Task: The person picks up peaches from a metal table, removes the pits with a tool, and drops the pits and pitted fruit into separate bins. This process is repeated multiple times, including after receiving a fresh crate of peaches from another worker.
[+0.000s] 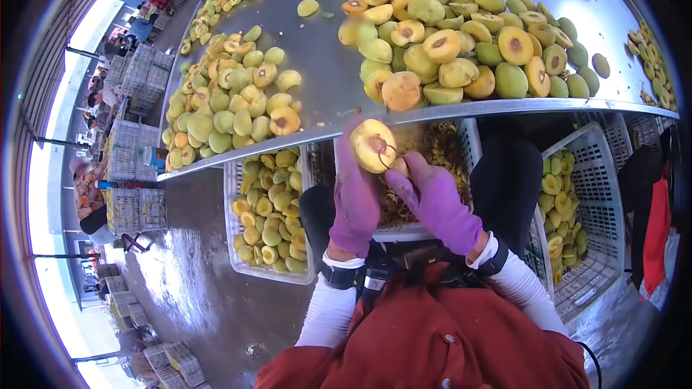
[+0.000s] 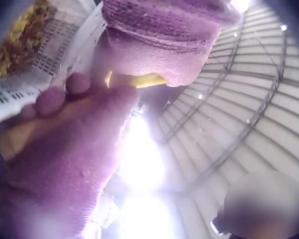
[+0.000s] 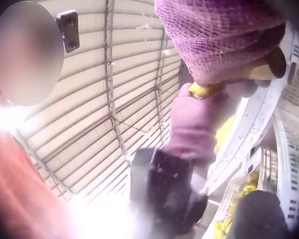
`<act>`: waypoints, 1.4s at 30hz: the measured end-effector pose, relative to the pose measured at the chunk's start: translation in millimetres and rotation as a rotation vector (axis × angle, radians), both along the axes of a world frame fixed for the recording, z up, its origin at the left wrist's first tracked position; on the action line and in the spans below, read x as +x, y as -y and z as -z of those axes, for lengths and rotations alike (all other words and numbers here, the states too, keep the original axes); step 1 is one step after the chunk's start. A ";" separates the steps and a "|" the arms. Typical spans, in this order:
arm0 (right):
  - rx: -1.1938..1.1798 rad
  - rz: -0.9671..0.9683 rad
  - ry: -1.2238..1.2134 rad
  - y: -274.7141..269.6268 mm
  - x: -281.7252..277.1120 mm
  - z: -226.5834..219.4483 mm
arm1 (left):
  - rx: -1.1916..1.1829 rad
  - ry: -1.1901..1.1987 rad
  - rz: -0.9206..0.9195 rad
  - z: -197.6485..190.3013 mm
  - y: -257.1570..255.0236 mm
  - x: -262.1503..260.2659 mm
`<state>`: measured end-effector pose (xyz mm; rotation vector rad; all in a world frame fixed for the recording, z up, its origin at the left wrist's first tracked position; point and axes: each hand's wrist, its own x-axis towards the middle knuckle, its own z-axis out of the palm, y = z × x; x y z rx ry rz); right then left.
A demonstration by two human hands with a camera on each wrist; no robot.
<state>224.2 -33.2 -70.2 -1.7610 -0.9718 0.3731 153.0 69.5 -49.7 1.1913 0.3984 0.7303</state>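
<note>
In the head view, my purple-gloved left hand (image 1: 355, 205) holds a pale yellow peach half (image 1: 369, 145), its cut face with the brown pit hollow turned up. My right hand (image 1: 441, 200), in the same kind of glove, grips a pitting tool (image 3: 270, 68) whose wooden handle end pokes out of the fist in the right wrist view. The tool's thin curved wire lies over the middle of the cut face. Both hands are close together just below the table's front edge. In the left wrist view only a yellow sliver of the peach shows between the gloves.
A metal table (image 1: 317, 65) bears heaps of peach halves (image 1: 440, 50). Beneath the hands, between the knees, a crate (image 1: 472, 145) holds brown and yellow scraps. Crates of peach halves stand at left (image 1: 311, 245) and right (image 1: 602, 194). Other people and stacked crates line the far left.
</note>
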 end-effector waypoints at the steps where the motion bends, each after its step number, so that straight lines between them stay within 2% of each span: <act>1: -0.007 0.007 0.053 0.9 1.1 0.6 | -0.106 -0.022 -0.005 -4.0 1.4 -0.6; 2: -0.003 0.007 0.048 2.1 2.5 2.6 | -0.208 -0.048 -0.009 -6.8 1.2 -1.7; 3: -0.011 -0.003 0.073 3.8 4.0 5.7 | -0.204 -0.055 -0.009 -3.9 -1.4 -3.4; 5: -0.032 -0.020 0.075 7.1 4.2 5.2 | -0.381 0.176 0.075 11.5 -5.3 -12.1; 6: -0.047 -0.037 0.044 12.0 4.7 -1.3 | -0.403 0.147 0.059 17.8 -3.7 -19.0; 8: -0.058 -0.052 0.015 19.3 -1.4 -0.7 | -0.680 0.218 0.010 26.1 -10.3 -19.6; 10: -0.089 -0.104 0.039 22.9 -3.2 -0.1 | -0.654 0.181 -0.126 28.0 -2.4 -10.0; 12: -0.132 -0.087 0.079 21.1 -3.6 5.5 | -0.526 0.223 0.017 23.2 4.3 -5.6; 13: -0.159 -0.088 0.088 22.3 -3.7 8.4 | -0.531 0.221 0.025 22.7 8.0 -1.9; 14: -0.191 -0.091 0.093 25.2 -5.3 9.5 | -0.319 0.060 -0.072 23.6 13.0 0.0; 16: -0.177 -0.035 0.097 26.3 -13.5 1.2 | -0.110 -0.105 -0.160 22.4 19.7 2.1; 18: -0.155 0.014 0.100 20.9 -18.7 -1.1 | -0.363 -0.003 -0.118 19.0 20.8 2.1; 19: -0.178 0.011 0.102 18.6 -19.8 -1.1 | -0.364 -0.008 -0.117 21.0 20.2 0.0; 21: -0.200 0.014 0.105 14.0 -21.9 -0.7 | -0.025 -0.121 -0.122 25.9 17.7 -2.6; 25: -0.177 0.067 0.115 5.9 -30.5 12.9 | -0.216 0.000 -0.058 24.7 13.8 -3.1; 27: -0.175 0.076 0.134 4.5 -29.2 14.9 | -0.359 -0.062 -0.163 24.8 11.9 -1.3; 28: -0.170 -0.018 -0.035 4.6 -23.0 14.0 | -0.358 -0.065 -0.164 24.3 5.3 -3.6; 29: -0.165 -0.109 -0.203 4.8 -18.2 14.2 | 0.273 -0.235 -0.140 23.5 -5.4 -7.8; 30: -0.168 -0.108 -0.203 4.5 -15.4 18.5 | 0.905 -0.388 -0.104 23.4 -10.8 -9.7; 31: -0.155 -0.139 -0.250 3.6 -13.5 22.8 | 0.897 -0.387 -0.108 22.9 -9.1 -9.9; 33: -0.137 -0.178 -0.279 1.0 -9.5 20.9 | 0.541 -0.360 -0.059 17.5 -9.6 -4.9; 35: 0.012 -0.152 -0.524 -1.4 -14.2 2.2 | 0.456 -0.307 -0.119 27.4 -7.8 -1.0; 36: 0.011 -0.157 -0.523 -3.0 -18.5 4.0 | 0.410 -0.285 -0.148 30.2 -5.0 -1.4; 37: -0.054 -0.086 -0.362 -4.9 -22.6 7.7 | 0.365 -0.261 -0.178 27.9 -1.5 0.0; 38: -0.118 -0.015 -0.200 -6.6 -24.5 9.7 | 0.100 -0.149 -0.197 24.0 2.7 0.5; 39: -0.119 -0.016 -0.200 -7.2 -25.3 10.0 | -0.165 -0.035 -0.211 18.5 5.3 1.3; 40: -0.130 -0.008 -0.171 -7.5 -25.7 8.5 | -0.164 -0.037 -0.209 15.0 4.9 1.4; 42: -0.144 0.005 -0.148 -7.4 -26.4 12.6 | 0.812 -0.267 -0.294 9.9 1.4 -1.0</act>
